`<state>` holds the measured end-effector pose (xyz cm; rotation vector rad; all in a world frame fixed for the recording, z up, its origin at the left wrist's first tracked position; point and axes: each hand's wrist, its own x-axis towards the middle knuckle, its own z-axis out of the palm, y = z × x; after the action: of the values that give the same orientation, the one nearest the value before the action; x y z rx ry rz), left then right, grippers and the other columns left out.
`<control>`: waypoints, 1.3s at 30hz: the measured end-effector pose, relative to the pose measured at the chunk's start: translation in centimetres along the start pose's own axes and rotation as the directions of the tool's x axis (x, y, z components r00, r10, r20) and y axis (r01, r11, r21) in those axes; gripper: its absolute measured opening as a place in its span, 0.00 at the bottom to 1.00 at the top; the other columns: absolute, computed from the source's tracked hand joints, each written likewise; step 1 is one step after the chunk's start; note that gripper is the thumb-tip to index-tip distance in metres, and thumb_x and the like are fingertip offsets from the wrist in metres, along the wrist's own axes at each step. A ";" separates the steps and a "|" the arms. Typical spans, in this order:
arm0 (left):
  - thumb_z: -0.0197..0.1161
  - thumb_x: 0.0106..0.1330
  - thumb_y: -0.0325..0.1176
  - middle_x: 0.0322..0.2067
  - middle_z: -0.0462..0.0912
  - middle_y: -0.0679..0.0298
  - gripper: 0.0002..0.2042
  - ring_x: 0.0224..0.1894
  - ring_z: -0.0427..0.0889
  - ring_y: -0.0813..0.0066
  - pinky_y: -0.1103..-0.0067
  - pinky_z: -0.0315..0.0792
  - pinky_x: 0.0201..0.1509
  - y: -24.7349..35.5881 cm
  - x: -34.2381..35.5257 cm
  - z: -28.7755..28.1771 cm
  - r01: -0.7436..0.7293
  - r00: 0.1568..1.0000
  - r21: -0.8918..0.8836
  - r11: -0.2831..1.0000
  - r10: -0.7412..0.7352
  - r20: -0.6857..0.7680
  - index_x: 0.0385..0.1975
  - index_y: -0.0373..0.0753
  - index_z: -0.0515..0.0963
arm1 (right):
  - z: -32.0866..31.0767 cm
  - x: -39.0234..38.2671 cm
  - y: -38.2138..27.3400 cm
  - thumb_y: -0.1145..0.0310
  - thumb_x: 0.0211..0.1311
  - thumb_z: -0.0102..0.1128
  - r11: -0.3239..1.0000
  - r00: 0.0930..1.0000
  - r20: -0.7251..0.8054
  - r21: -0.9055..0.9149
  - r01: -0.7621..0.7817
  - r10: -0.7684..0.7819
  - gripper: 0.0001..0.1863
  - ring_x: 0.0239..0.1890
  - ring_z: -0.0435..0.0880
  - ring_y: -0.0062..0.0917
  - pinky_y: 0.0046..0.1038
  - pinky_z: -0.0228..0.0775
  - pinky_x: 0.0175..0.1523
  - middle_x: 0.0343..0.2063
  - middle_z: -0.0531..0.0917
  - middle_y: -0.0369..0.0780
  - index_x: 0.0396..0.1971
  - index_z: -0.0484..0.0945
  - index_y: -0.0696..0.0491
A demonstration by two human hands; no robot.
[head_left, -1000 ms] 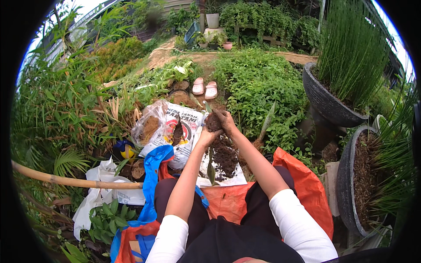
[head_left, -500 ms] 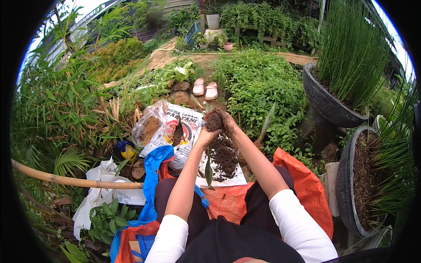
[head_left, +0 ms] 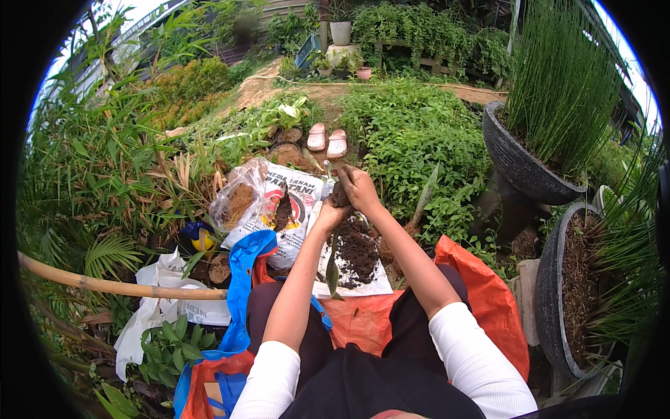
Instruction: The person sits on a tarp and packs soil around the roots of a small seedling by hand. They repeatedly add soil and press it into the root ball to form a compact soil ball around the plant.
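A dark clump of soil [head_left: 340, 195] sits between my two hands, above a white plastic sheet [head_left: 377, 285] strewn with loose dark soil [head_left: 359, 255]. My left hand [head_left: 331, 216] cups the clump from below. Over its right side and top lies my right hand [head_left: 360, 190], its fingers pressed together against the soil. A long mottled green leaf [head_left: 333, 271] hangs below my left hand; where it joins is hidden. Just left lies a printed white sack [head_left: 296, 241] with a dark streak of soil on it, and a clear plastic bag [head_left: 241, 202] of brown material.
An orange tarp [head_left: 481, 286] and a blue plastic edge [head_left: 244, 279] lie around my legs. Pale pink clogs [head_left: 336, 144] stand ahead. Large dark planters [head_left: 551, 293] with tall green stems line the right. A bamboo pole [head_left: 125, 287] reaches in from the left.
My right hand has shifted over the clump, its fingers now straighter and closer together, covering more of it. The left hand stays nearly in place underneath.
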<state>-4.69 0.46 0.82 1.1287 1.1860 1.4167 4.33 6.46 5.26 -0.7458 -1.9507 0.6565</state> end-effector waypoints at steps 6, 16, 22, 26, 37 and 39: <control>0.59 0.50 0.28 0.30 0.74 0.66 0.13 0.28 0.73 0.81 0.82 0.67 0.28 -0.8 0.4 0.0 -0.054 0.998 0.057 0.997 0.055 -0.011 0.36 0.34 0.70 | -0.2 -0.8 -1.4 0.67 0.50 0.55 0.992 0.999 0.042 -0.122 0.035 -0.030 0.11 0.22 0.74 0.41 0.32 0.65 0.28 0.20 0.76 0.50 0.22 0.76 0.61; 0.67 0.42 0.28 0.40 0.75 0.63 0.23 0.42 0.74 0.74 0.77 0.68 0.46 -0.9 0.4 -0.1 0.086 0.996 0.071 0.994 -0.087 0.011 0.42 0.36 0.69 | -0.2 0.3 1.4 0.59 0.56 0.53 0.761 0.910 0.311 0.507 -0.404 0.275 0.17 0.25 0.73 0.13 0.19 0.66 0.32 0.22 0.80 0.40 0.29 0.79 0.60; 0.64 0.46 0.31 0.38 0.75 0.62 0.21 0.41 0.74 0.73 0.78 0.68 0.44 -1.7 0.8 -0.6 -0.188 0.982 0.277 0.942 0.189 0.022 0.41 0.34 0.68 | 0.9 -0.2 1.3 0.64 0.53 0.54 0.978 0.969 0.195 0.111 -0.176 0.152 0.14 0.25 0.77 0.19 0.23 0.68 0.33 0.23 0.81 0.41 0.29 0.78 0.61; 0.62 0.48 0.33 0.37 0.75 0.60 0.19 0.40 0.74 0.72 0.77 0.68 0.42 -1.7 0.4 -0.1 -0.132 0.989 0.165 0.978 0.140 -0.041 0.40 0.33 0.69 | 1.2 -0.5 1.6 0.63 0.52 0.55 0.994 0.985 0.137 0.004 -0.108 0.107 0.14 0.24 0.79 0.25 0.26 0.69 0.34 0.22 0.80 0.45 0.28 0.78 0.60; 0.50 0.55 0.20 0.49 0.69 0.58 0.19 0.50 0.69 0.69 0.74 0.65 0.53 -0.1 -0.6 0.0 -0.184 0.983 0.147 0.972 0.186 0.005 0.49 0.33 0.63 | 0.0 -1.1 -0.8 0.54 0.46 0.60 0.992 0.982 0.177 -0.115 -0.043 0.063 0.23 0.30 0.80 0.35 0.29 0.69 0.38 0.27 0.79 0.48 0.35 0.75 0.58; 0.49 0.55 0.20 0.50 0.67 0.58 0.19 0.51 0.69 0.69 0.74 0.65 0.53 -0.7 -0.5 -0.1 -0.243 0.966 0.255 0.936 0.257 -0.023 0.49 0.34 0.63 | 0.5 -1.0 -0.7 0.55 0.46 0.60 0.988 0.989 0.149 -0.154 0.011 0.012 0.22 0.29 0.80 0.33 0.28 0.69 0.37 0.26 0.79 0.47 0.35 0.74 0.58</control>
<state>-4.68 0.04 0.11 1.4670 1.3253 1.5270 4.10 5.20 4.91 -0.8110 -2.1584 0.5804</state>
